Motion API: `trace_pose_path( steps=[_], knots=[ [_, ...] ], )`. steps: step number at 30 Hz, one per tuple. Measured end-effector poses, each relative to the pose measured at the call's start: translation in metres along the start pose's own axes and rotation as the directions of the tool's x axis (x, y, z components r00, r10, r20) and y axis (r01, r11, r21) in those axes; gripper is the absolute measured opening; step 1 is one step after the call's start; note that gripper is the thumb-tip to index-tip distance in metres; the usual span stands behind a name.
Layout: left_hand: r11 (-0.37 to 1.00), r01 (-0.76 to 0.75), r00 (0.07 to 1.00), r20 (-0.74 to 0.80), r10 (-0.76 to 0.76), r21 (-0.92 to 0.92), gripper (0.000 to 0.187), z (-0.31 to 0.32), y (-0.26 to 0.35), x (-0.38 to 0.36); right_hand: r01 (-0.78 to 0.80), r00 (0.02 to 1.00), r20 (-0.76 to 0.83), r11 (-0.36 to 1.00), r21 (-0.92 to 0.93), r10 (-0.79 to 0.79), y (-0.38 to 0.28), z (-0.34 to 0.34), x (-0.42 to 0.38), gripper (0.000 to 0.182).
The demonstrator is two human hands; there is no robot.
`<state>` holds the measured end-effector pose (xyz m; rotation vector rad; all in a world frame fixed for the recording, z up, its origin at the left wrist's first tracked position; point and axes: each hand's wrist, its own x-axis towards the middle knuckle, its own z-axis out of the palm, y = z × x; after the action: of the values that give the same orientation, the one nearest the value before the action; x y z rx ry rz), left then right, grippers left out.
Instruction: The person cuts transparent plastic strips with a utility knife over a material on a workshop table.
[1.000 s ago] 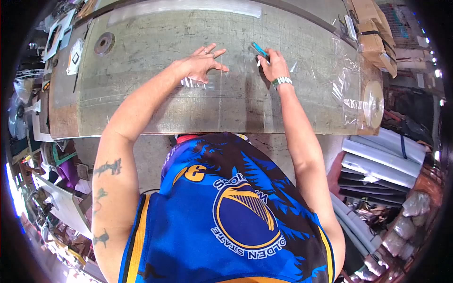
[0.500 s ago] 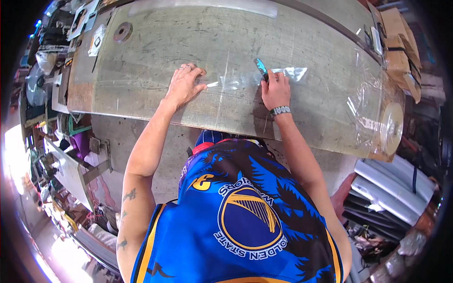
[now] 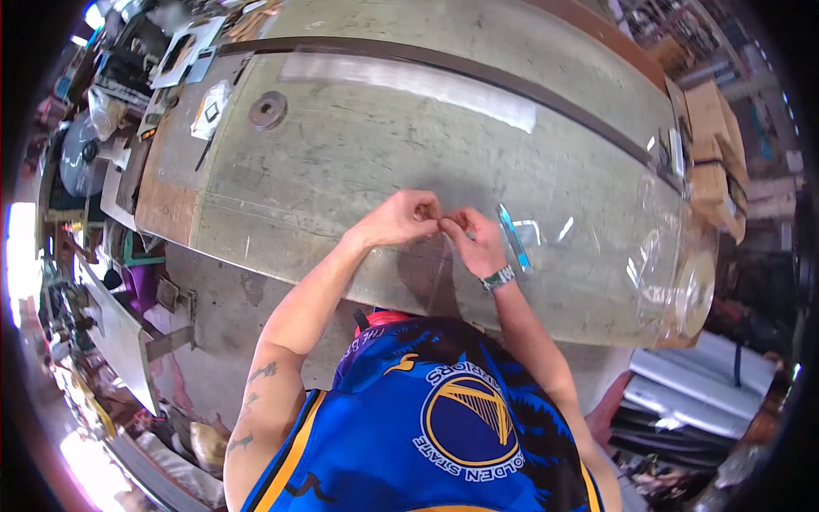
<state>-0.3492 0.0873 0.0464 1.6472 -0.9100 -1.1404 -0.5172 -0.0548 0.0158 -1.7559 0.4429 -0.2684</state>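
My left hand (image 3: 399, 219) and my right hand (image 3: 478, 243) meet above the table, fingertips pinched together. Whatever is between them is too small or hidden to make out. Close to the right of my right hand lies a slim blue utility knife (image 3: 514, 239) on the table, with nobody holding it. Shiny glints of clear plastic film (image 3: 566, 228) show just past the knife; the film's outline is hard to trace.
The worktable (image 3: 341, 154) carries a round metal disc (image 3: 268, 110), a long clear plastic strip (image 3: 409, 85) and a dark rail (image 3: 478, 75). A clear roll (image 3: 697, 293) sits at the right end near cardboard (image 3: 712, 154). Silver rolls (image 3: 704, 380) lie below.
My right hand has let go of the utility knife, which now lies on the table. Both hands have come together in a pinch. The view has shifted, showing more of the table's far side.
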Motion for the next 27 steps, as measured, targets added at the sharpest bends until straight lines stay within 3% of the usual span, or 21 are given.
trace_pose_path(
  steps=[2,5,6,9,12,14,16,18,20,25,27],
  knots=[
    [0.994,0.000,0.998,0.065,0.007,-0.111,0.015,-0.015,-0.006,0.006,-0.023,1.000,0.001,1.000,-0.020,0.023,-0.022,0.001,0.016,0.013],
    [0.983,0.072,0.976,0.216,-0.034,-0.171,0.015,-0.050,-0.009,0.003,-0.078,0.996,-0.032,0.985,0.156,0.083,-0.015,-0.010,0.037,0.014],
    [0.962,0.112,0.967,0.252,-0.047,-0.250,0.015,-0.062,-0.016,0.003,-0.095,0.990,-0.089,0.986,0.139,0.108,-0.017,-0.017,0.046,0.013],
    [0.988,0.091,0.939,0.340,-0.044,-0.123,0.014,-0.120,-0.035,0.000,-0.122,0.951,-0.264,0.980,0.158,0.161,-0.002,-0.055,0.080,0.013],
    [0.969,0.237,0.944,0.255,-0.212,-0.070,0.017,-0.191,-0.035,-0.008,-0.176,0.895,-0.402,0.981,0.077,0.192,0.010,-0.107,0.107,0.014],
    [0.969,0.230,0.945,0.217,-0.244,0.089,0.018,-0.244,-0.032,-0.002,-0.210,0.859,-0.467,0.976,0.051,0.209,0.019,-0.139,0.121,0.015],
    [0.942,0.265,0.955,0.079,-0.285,0.205,0.017,-0.285,-0.010,0.006,-0.228,0.837,-0.509,0.974,0.009,0.201,0.025,-0.162,0.139,0.017],
    [0.964,0.079,0.997,0.001,-0.082,0.256,0.015,-0.331,-0.030,0.027,-0.254,0.812,-0.547,0.967,-0.016,0.204,0.032,-0.178,0.160,0.018],
    [0.979,0.087,0.988,-0.142,-0.061,0.185,0.014,-0.366,-0.033,0.051,-0.293,0.787,-0.572,0.956,-0.016,0.232,0.038,-0.187,0.182,0.021],
    [0.956,0.133,0.864,-0.503,0.017,0.262,0.026,-0.430,-0.070,0.114,-0.349,0.714,-0.636,0.936,0.039,0.292,0.071,-0.192,0.237,0.024],
    [0.943,0.136,0.815,-0.576,0.068,0.303,0.032,-0.439,-0.094,0.130,-0.357,0.702,-0.649,0.933,0.035,0.293,0.091,-0.194,0.251,0.024]
  ],
)
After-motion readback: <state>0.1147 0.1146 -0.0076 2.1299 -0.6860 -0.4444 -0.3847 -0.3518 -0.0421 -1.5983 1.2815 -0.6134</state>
